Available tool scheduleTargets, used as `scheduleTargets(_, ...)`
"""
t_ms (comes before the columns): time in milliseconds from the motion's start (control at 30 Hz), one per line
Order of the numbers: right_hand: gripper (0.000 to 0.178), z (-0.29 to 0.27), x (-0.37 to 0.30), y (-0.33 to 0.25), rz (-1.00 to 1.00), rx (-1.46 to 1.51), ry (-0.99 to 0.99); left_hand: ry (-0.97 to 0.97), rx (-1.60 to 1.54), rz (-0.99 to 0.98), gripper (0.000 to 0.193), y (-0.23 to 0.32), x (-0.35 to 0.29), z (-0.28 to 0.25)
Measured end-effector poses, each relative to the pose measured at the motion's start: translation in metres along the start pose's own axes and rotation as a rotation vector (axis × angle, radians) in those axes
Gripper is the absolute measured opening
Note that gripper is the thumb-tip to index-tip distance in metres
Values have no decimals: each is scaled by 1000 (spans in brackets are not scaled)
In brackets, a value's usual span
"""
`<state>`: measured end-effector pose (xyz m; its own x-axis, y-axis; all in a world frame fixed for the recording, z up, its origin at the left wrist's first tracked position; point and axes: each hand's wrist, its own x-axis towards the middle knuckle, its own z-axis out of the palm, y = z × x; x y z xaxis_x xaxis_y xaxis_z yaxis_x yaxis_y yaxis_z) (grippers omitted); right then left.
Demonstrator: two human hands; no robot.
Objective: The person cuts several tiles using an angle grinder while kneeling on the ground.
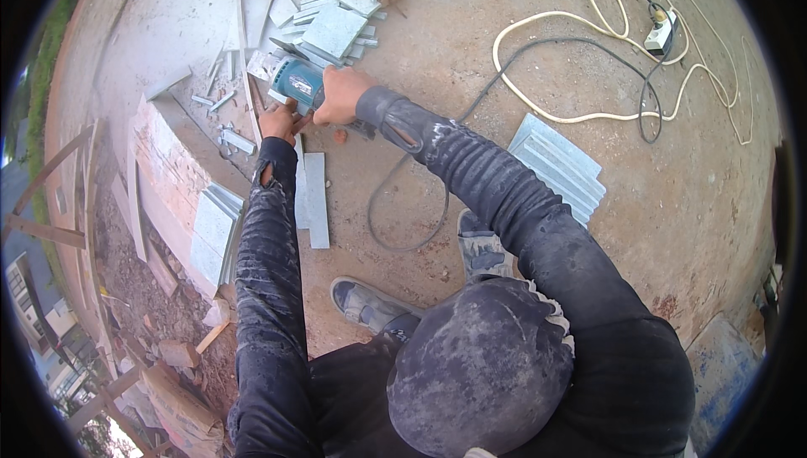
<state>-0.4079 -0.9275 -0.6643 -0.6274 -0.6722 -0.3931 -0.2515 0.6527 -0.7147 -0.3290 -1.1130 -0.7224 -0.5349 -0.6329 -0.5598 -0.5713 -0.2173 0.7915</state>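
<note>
A teal handheld power cutter (298, 81) is tilted over pale grey-green stone tiles at the upper left of the middle. My right hand (343, 95) is wrapped round its rear end. Close below the motor body, my left hand (279, 120) has its fingers bent against the tool's underside; what they grip is hidden. The cutter's front end lies beside a loose pile of tiles (334, 31), and its blade is hard to make out. A long thin strip (249, 67) runs past the front of the tool.
Narrow tile pieces (316, 200) lie below my hands. Tiles lean on a dusty ledge (212, 235) at left; another fanned stack (555, 168) lies right of my feet. A dark cord (445, 197) loops across the floor, near a pale cable (538, 109) and a power strip (661, 31).
</note>
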Motion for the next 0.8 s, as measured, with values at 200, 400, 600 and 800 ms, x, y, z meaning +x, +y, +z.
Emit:
scheduleTargets(200, 73, 0, -3, 4, 1, 19, 8, -11, -19, -4, 10, 0, 1, 3)
scheduleTargets(400, 74, -1, -9, 4, 16, 17, 3, -11, -31, -2, 9, 1, -1, 3)
scheduleTargets(600, 74, -1, -12, 7, 16, 10, 1, -6, -40, -7, 12, 2, -4, 5)
scheduleTargets(800, 72, -1, -17, 7, 11, 10, 3, -15, 22, -25, 19, 0, 3, 0)
